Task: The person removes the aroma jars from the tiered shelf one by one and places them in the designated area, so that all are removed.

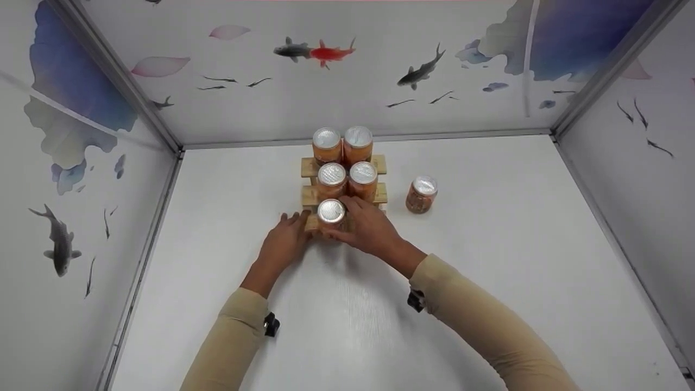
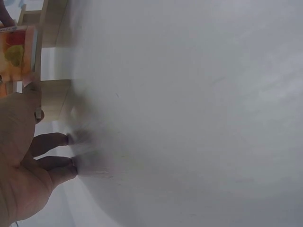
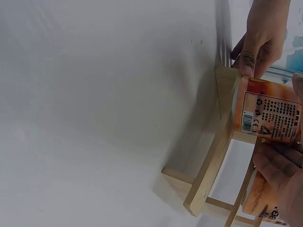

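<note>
A wooden stepped rack (image 1: 380, 163) stands mid-table with orange cans with silver lids on its steps: two on top (image 1: 342, 144), two in the middle (image 1: 347, 180). One can (image 1: 331, 212) sits at the left of the lowest step. My right hand (image 1: 350, 220) grips this can from the right; in the right wrist view its fingers (image 3: 277, 163) wrap the labelled can (image 3: 271, 111). My left hand (image 1: 295, 224) rests at the rack's left end, thumb (image 3: 247, 60) against the can's base. In the left wrist view my left hand (image 2: 45, 118) has its fingertips (image 2: 66, 140) on the table beside the can (image 2: 18, 53).
One more jar (image 1: 421, 194) stands loose on the white table (image 1: 488, 260), right of the rack. White walls printed with fish close in the left, back and right sides. The rack's side rail (image 3: 210, 161) lies on the tabletop.
</note>
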A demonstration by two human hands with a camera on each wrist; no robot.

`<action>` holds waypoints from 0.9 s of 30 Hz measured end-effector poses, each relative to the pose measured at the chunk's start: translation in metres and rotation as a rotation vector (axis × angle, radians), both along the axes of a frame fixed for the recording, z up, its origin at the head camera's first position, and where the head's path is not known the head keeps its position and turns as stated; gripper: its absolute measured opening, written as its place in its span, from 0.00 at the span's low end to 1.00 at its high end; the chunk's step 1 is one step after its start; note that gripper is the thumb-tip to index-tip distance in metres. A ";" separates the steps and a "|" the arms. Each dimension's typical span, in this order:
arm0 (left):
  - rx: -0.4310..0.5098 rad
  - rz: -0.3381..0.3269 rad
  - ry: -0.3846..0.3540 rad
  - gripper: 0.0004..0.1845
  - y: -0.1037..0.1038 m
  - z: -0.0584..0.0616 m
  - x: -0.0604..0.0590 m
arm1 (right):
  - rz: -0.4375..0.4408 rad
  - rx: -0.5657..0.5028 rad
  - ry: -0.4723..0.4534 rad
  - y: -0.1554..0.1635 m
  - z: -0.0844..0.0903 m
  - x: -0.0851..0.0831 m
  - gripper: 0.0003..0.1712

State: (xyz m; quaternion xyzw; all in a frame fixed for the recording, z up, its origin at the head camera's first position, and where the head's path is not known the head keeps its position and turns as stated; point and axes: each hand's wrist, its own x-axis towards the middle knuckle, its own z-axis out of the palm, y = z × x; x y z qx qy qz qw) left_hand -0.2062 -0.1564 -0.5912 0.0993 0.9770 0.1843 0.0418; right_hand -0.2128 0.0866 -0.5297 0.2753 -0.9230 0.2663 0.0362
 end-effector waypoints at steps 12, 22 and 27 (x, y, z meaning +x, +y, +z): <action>-0.014 0.002 0.015 0.30 0.001 -0.001 -0.001 | 0.013 -0.101 0.003 -0.004 -0.004 -0.002 0.41; 0.001 0.003 0.001 0.30 0.001 0.001 -0.001 | 0.000 -0.120 0.041 0.003 -0.004 0.001 0.40; 0.018 0.005 -0.011 0.33 0.001 0.001 0.000 | 0.003 -0.137 0.086 0.010 -0.003 0.001 0.39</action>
